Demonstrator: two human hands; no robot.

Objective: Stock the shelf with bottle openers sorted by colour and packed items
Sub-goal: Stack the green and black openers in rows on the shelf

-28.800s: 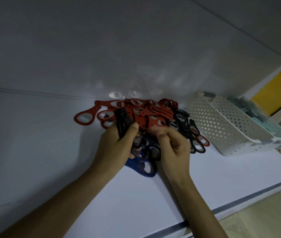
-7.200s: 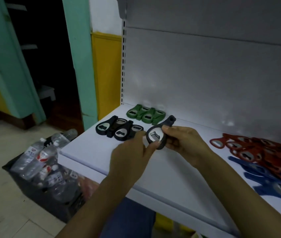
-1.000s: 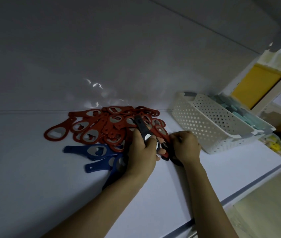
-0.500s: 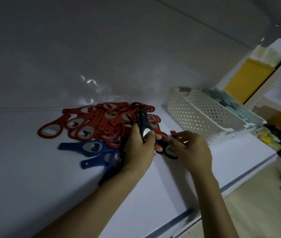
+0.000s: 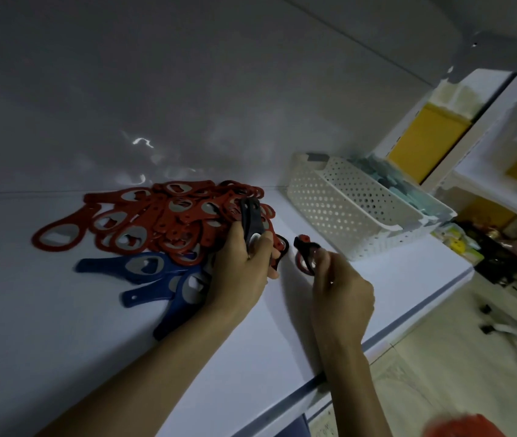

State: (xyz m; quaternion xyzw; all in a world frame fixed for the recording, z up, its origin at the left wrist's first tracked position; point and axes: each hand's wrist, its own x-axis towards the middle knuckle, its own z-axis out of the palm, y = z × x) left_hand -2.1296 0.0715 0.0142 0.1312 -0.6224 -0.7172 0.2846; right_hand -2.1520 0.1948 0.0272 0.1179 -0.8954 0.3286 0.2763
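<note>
Left of the white basket [image 5: 345,212], the left hand [image 5: 244,272] is gripping black bottle openers [image 5: 252,217] while the right hand [image 5: 342,294] is pinching another opener [image 5: 304,247]. A red heap [image 5: 169,216] and blue openers [image 5: 153,266] are lying beside them, seemingly awaiting sorting.

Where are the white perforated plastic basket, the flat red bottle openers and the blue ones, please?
White perforated plastic basket [image 5: 339,216], head view, near wall.
Flat red bottle openers [image 5: 175,222], head view, pile's middle.
Flat blue bottle openers [image 5: 102,265], head view, farthest one's handle.
</note>
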